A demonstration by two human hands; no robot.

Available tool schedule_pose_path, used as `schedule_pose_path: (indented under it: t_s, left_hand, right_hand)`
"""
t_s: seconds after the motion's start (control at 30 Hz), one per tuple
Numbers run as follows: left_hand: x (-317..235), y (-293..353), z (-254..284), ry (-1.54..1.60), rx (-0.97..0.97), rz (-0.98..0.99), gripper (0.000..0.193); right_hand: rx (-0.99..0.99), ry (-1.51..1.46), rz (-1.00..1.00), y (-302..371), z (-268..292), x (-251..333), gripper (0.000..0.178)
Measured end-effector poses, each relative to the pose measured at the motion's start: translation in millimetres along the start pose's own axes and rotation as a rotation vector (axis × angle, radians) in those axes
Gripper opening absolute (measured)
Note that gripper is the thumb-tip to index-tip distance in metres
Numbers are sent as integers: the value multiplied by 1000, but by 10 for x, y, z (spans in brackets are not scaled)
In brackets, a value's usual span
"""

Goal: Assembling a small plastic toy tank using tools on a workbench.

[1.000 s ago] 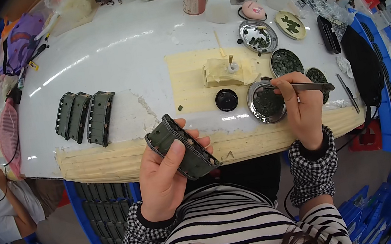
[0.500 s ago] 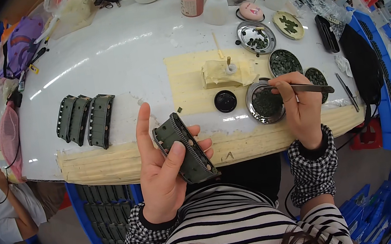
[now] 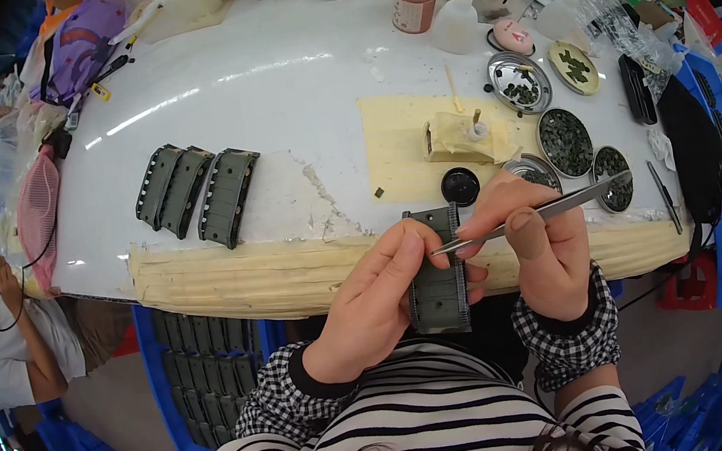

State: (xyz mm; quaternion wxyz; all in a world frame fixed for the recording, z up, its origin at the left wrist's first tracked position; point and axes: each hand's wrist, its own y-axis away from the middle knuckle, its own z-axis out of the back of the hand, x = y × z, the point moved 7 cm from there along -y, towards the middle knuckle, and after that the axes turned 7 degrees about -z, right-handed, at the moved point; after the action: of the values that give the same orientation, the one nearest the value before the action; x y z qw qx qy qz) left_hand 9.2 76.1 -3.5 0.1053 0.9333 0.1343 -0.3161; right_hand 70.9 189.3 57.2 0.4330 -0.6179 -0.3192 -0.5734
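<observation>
My left hand grips a long dark green moulded plastic part, which stands nearly upright above the table's front edge. Thumb and fingers hold it by its upper left side, and some fingertips show behind its right edge. In my right hand is a pair of metal tweezers, held like a pen. Their tips point left and lie over the upper face of the part, close to my left thumb. Whether the tips pinch a small piece is too fine to tell. A round metal dish is partly hidden behind my right hand.
Similar green parts lie at left on the white table. Round tins of small dark green pieces, a black jar and a tape-covered block stand at right. A blue crate of green parts sits below the front edge.
My right hand with the tweezers has moved from the metal dish to the green part. My left hand has shifted right and turned the part more upright. The whole view has swung a little.
</observation>
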Motion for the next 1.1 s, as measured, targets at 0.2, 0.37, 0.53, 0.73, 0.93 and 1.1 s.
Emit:
schedule_pose_path:
  t_s: [0.2, 0.37, 0.53, 0.73, 0.93, 1.1]
  left_hand:
    - [-37, 19, 19, 25, -12, 3, 31]
    - [-61, 19, 37, -13, 5, -19, 30]
    - [-114, -9, 73, -56, -68, -113, 29]
    - [-101, 16, 109, -134, -111, -84, 28]
    - [-76, 27, 116, -119, -117, -81, 29]
    - [-72, 2, 81, -70, -85, -129, 24]
  right_hand:
    - [48, -45, -97, -68, -78, -90, 26]
    - [-12, 48, 11, -34, -55, -15, 23]
    - [-14, 272, 243, 84, -80, 161, 21]
    - [51, 347, 263, 128, -192, 218, 27]
    - [97, 437, 264, 164, -237, 226, 38]
    - [75, 518, 371, 179, -271, 251, 38]
